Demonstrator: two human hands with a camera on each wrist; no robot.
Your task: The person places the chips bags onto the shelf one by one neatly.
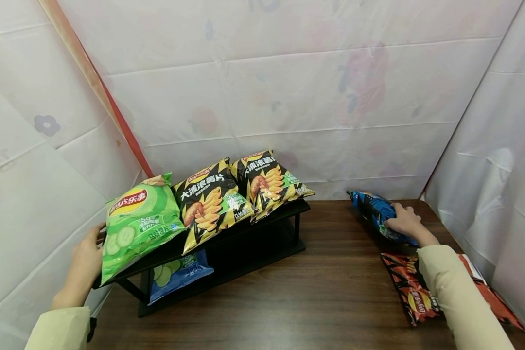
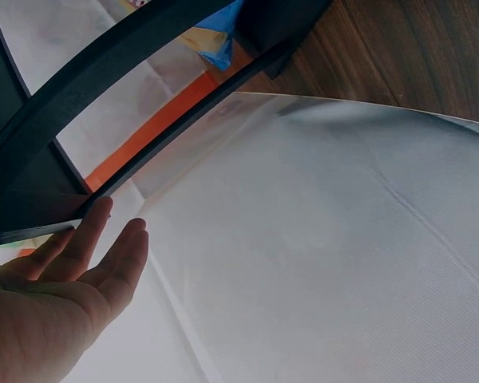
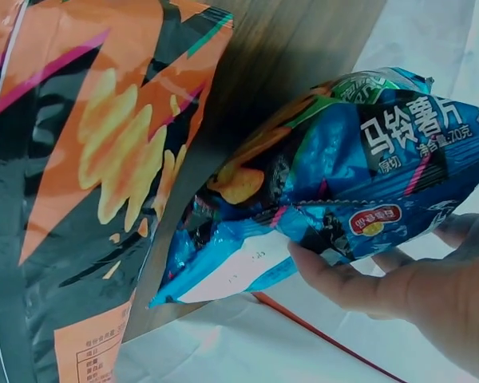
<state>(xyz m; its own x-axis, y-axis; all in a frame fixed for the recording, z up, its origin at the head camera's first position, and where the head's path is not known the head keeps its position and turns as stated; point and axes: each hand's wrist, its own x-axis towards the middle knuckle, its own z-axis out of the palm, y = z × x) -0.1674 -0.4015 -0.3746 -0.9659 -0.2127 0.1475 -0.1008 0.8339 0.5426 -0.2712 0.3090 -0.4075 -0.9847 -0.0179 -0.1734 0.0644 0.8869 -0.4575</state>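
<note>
My right hand (image 1: 404, 221) grips a blue bag of potato chips (image 1: 373, 210) at the right of the table. In the right wrist view, the thumb presses the near face of this blue bag (image 3: 343, 175), and the other fingers are partly hidden behind it. At the left end of a black two-tier shelf (image 1: 299, 206), my left hand (image 1: 87, 260) rests beside a green bag of chips (image 1: 142, 214). The left wrist view has its loosely extended fingers (image 2: 88, 239) at the shelf's edge, with a fingertip touching the frame.
Two black-and-yellow chip bags (image 1: 212, 199) (image 1: 271, 182) lie on the top tier, right of the green one. A blue bag (image 1: 181, 274) sits on the lower tier. Red chip bags (image 1: 409, 287) lie under my right forearm. White cloth walls (image 1: 288, 97) enclose the wooden table (image 1: 288, 301).
</note>
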